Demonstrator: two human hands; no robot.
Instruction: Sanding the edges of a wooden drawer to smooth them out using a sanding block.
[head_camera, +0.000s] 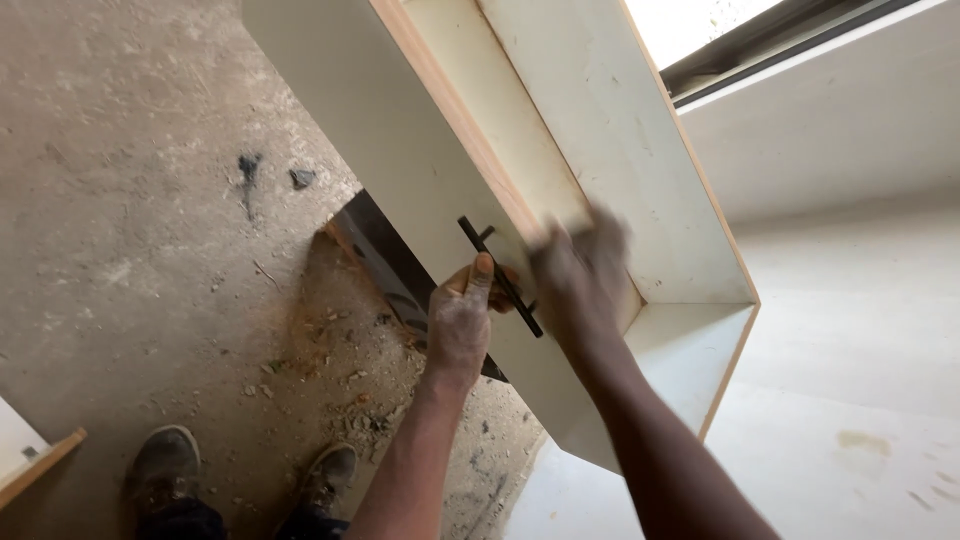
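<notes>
Two hands were on a pale, wood-edged drawer box (640, 170) that hung tilted above the floor. The left hand (460, 325) was closed around the black bar handle (500, 277) on the drawer's front panel, thumb pressed up along the bar, while the right hand (582, 275) lay over the top edge of that same front panel, too blurred to tell whether its fingers were clamped or merely resting. Because the box appeared to be carried only at its front, its far end could well have swung or dropped, and a slim bar handle might have twisted or pulled at its fixings under that load. The blur in the right hand suggested movement, so a slip off the smooth edge seemed possible, which would have thrown the weight onto the left. Below lay a rough concrete floor (130, 200) strewn with sawdust and chips (330, 370), poor footing for the two dusty shoes (165, 460) at the bottom of the view. A light board corner (35, 460) poked in at the lower left, a dark object (390, 265) sat under the drawer, and pale walls with a bright window opening (700, 20) closed the room to the right.
</notes>
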